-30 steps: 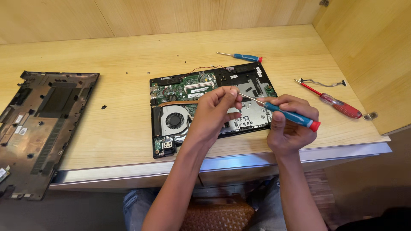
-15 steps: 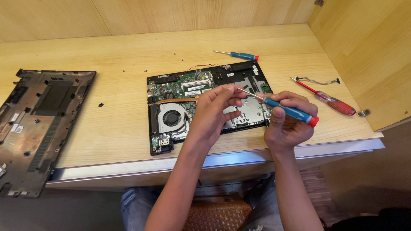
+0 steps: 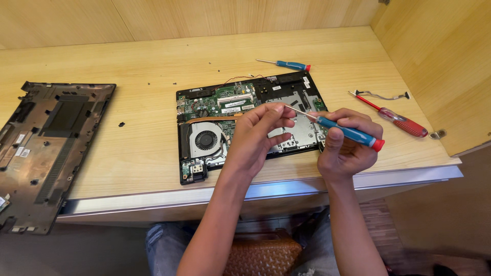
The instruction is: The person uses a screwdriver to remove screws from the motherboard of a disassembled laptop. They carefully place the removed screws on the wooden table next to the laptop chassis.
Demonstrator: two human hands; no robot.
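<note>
We count three screwdrivers: two blue, one red. Our right hand [image 3: 343, 148] is closed around one blue screwdriver [image 3: 348, 133] at centre frame, its tip at the pinched fingertips of our left hand [image 3: 258, 135]; whether they grip anything we cannot tell. Below lies one opened laptop [image 3: 225, 120]. The second blue screwdriver [image 3: 286, 64] lies above it, the red screwdriver [image 3: 396, 118] to the right, and one removed cover [image 3: 48, 148] at far left.

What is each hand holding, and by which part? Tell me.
The right hand grips the blue screwdriver by its handle; the left hand pinches its metal tip.
</note>
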